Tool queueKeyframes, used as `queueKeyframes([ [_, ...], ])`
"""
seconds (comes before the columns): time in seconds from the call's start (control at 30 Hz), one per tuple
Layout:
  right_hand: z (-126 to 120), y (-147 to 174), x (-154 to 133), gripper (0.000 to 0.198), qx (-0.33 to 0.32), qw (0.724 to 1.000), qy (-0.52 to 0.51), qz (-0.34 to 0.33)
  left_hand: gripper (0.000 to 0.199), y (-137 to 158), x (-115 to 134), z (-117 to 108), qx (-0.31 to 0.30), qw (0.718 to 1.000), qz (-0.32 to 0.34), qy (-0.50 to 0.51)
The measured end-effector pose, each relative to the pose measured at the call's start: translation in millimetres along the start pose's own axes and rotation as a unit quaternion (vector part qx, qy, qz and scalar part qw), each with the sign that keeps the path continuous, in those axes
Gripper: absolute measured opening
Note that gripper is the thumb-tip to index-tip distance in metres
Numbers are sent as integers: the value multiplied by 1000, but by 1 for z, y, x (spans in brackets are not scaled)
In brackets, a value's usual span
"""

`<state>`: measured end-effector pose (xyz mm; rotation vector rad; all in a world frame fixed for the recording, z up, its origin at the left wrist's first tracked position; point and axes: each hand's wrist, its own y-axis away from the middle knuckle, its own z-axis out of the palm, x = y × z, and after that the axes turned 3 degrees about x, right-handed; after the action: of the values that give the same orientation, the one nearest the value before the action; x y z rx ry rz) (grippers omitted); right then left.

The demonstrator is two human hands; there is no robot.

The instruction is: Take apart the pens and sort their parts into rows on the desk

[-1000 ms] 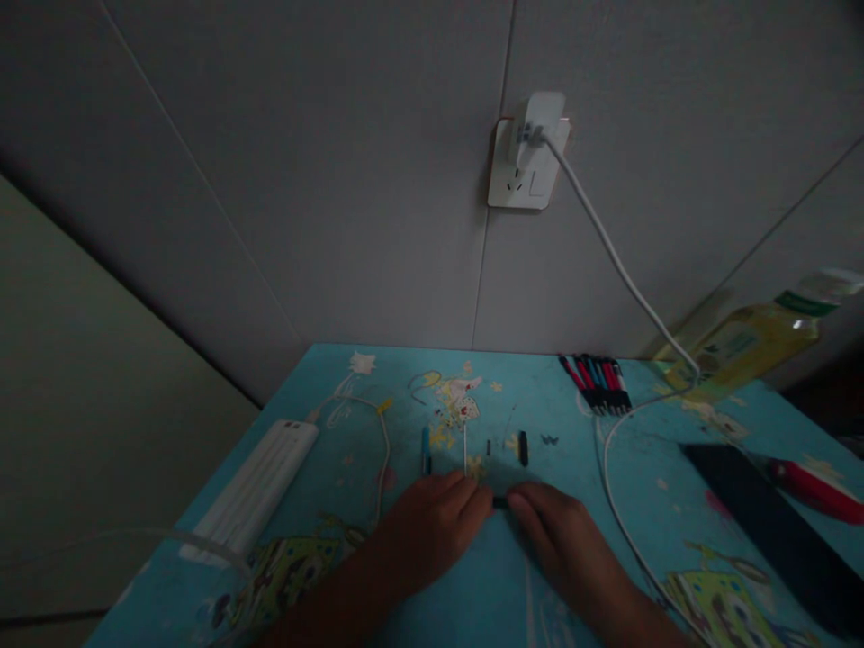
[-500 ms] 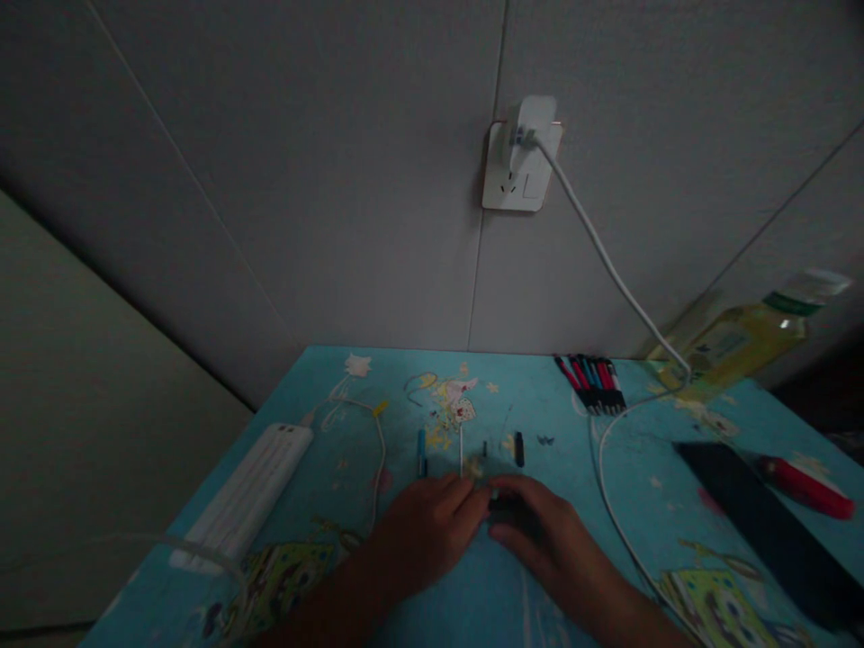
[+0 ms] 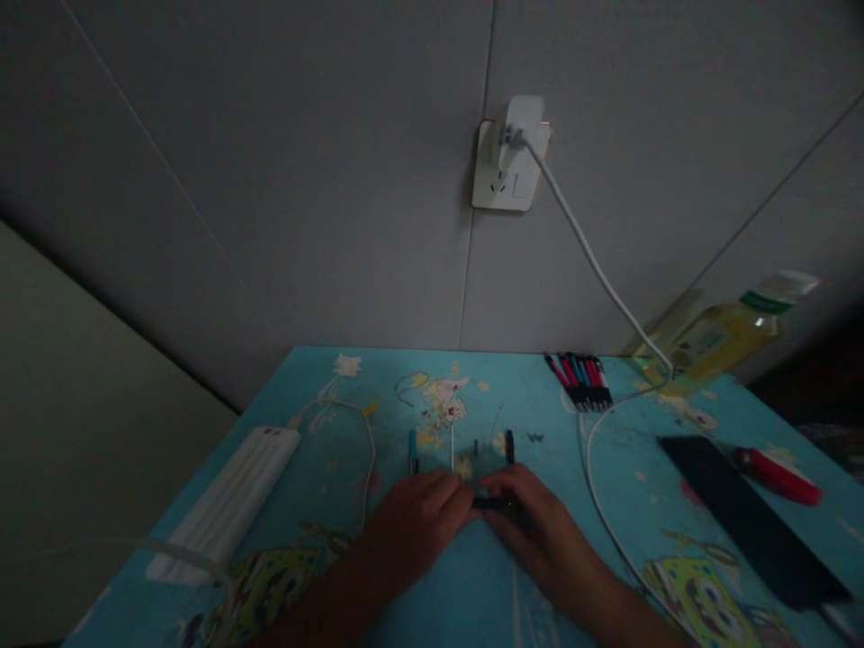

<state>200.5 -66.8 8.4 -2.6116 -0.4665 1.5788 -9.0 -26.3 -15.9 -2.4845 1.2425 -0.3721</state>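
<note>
My left hand point(image 3: 425, 517) and my right hand point(image 3: 536, 522) meet low in the middle of the table. Between their fingertips lies a short black pen part point(image 3: 491, 502), level, with both hands closed on it. Just beyond the hands, a blue pen barrel point(image 3: 412, 448) stands out on the left, partly covered at its near end. To its right come a thin white refill point(image 3: 452, 445), a tiny dark piece point(image 3: 476, 446) and a black pen piece point(image 3: 509, 445) close to my right fingers.
Several pens point(image 3: 581, 382) lie in a row near the wall. A white power strip point(image 3: 229, 499) is on the left. At the right are a white cable point(image 3: 590, 468), a bottle of yellow liquid point(image 3: 725, 337), a dark flat slab point(image 3: 749, 517) and a red object point(image 3: 779, 475). A charger point(image 3: 523, 121) sits in the wall socket.
The view has shifted slightly, so everything sits a little further left. My right fingers have moved on the black part, and more of it shows between the hands.
</note>
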Motion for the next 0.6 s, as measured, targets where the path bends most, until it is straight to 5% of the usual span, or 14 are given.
queueKeyframes([
  [0.17,-1,-1,-2,22,-22,1000,4,19,15,-1,0,-1,9,1000,-12,-3],
  [0.37,-7,-1,2,14,72,997,14,22,28,1,-2,-4,12,999,-46,-26],
  [0.6,-23,-2,9,21,159,984,10,74,16,-2,-5,-6,21,995,-96,-22],
])
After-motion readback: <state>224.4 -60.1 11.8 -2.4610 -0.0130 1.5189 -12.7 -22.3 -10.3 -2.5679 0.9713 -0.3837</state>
